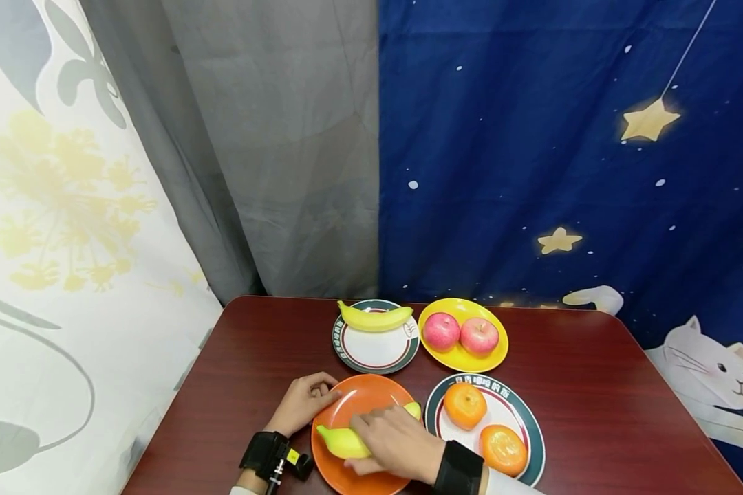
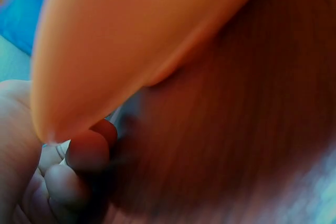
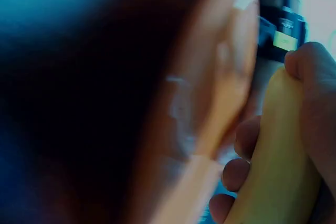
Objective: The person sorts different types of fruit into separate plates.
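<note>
My right hand (image 1: 399, 440) grips a yellow banana (image 1: 345, 443) over the orange plate (image 1: 371, 390), covering its middle so that both ends show. In the right wrist view the thumb lies along one side of the banana (image 3: 278, 150) and the fingers curl round the other. My left hand (image 1: 303, 404) is at the left rim of the orange plate. The left wrist view has the plate's edge (image 2: 115, 51) between its thumb and curled fingers. Whether the banana touches the plate cannot be told.
Behind the orange plate, another banana (image 1: 374, 319) lies on a white plate with a green rim (image 1: 378, 347). A yellow plate (image 1: 458, 308) holds two pink apples (image 1: 442, 332). Two oranges (image 1: 465, 405) lie on a green-rimmed plate (image 1: 535, 440) at the right. All stand on a dark red table (image 1: 594, 392).
</note>
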Demonstrator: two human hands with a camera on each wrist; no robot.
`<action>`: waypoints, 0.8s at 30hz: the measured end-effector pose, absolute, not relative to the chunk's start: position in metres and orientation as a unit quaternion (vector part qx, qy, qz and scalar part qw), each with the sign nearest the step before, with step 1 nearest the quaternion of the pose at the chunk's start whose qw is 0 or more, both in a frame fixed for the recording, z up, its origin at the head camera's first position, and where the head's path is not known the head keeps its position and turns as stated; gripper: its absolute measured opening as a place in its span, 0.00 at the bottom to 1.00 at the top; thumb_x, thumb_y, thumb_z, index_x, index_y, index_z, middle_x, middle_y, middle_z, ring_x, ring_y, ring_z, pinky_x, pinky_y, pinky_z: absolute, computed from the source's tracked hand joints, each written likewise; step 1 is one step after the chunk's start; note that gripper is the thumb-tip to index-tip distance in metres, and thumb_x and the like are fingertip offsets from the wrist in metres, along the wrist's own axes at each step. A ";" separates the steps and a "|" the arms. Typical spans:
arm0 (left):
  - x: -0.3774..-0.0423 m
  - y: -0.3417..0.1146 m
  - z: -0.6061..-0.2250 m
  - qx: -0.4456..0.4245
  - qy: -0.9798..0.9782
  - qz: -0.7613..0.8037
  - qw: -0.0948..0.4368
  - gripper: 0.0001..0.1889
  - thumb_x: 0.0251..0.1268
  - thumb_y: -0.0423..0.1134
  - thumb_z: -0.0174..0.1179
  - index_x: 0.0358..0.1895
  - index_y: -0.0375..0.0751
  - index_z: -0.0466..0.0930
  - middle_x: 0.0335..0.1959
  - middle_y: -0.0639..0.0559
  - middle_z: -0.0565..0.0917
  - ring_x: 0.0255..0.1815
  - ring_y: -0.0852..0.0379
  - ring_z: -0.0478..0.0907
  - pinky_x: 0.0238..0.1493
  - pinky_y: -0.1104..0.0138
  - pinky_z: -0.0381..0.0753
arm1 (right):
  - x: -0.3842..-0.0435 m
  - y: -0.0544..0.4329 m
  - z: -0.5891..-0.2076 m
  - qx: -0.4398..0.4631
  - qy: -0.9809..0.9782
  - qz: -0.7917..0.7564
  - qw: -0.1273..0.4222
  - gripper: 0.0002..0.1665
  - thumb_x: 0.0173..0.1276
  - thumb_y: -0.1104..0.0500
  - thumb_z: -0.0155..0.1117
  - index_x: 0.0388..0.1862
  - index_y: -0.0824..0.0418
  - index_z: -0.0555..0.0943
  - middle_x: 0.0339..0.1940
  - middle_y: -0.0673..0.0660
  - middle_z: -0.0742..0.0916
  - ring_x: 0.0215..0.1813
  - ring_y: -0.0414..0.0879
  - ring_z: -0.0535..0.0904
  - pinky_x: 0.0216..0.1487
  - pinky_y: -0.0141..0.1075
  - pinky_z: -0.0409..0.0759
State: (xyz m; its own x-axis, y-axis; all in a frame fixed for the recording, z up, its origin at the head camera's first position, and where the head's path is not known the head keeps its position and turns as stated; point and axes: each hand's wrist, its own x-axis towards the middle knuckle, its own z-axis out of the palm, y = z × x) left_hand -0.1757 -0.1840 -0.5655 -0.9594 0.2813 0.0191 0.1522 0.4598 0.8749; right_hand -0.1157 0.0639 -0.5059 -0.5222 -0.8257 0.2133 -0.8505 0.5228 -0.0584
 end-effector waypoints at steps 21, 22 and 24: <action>-0.175 -0.182 -0.563 0.115 0.861 0.491 0.063 0.10 0.74 0.51 0.69 0.45 0.52 0.90 0.27 0.56 0.82 0.21 0.63 0.72 0.30 0.72 0.73 | -0.116 0.071 -0.505 0.494 -0.864 0.023 0.092 0.33 0.80 0.26 0.48 0.59 0.48 0.81 0.53 0.46 0.84 0.54 0.43 0.80 0.58 0.38 0.79; -0.175 -0.182 -0.563 0.116 0.860 0.492 0.064 0.09 0.74 0.51 0.69 0.46 0.52 0.90 0.27 0.56 0.82 0.21 0.63 0.72 0.30 0.72 0.73 | -0.120 0.071 -0.496 0.487 -0.869 0.025 0.087 0.34 0.80 0.26 0.49 0.61 0.49 0.82 0.55 0.47 0.85 0.57 0.45 0.81 0.61 0.40 0.80; -0.174 -0.182 -0.563 0.118 0.859 0.494 0.064 0.09 0.74 0.50 0.68 0.46 0.51 0.90 0.27 0.56 0.82 0.21 0.63 0.72 0.30 0.72 0.73 | -0.134 0.068 -0.475 0.466 -0.880 0.024 0.087 0.36 0.80 0.27 0.51 0.66 0.50 0.81 0.61 0.49 0.85 0.63 0.48 0.81 0.67 0.44 0.80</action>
State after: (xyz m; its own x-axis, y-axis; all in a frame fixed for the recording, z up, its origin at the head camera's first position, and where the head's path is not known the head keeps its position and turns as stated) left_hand -0.1745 -0.1817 -0.5632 -0.9639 0.2661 0.0070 0.1398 0.4834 0.8642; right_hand -0.1337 0.0683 -0.4750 -0.5500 -0.8164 0.1761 -0.8249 0.5640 0.0383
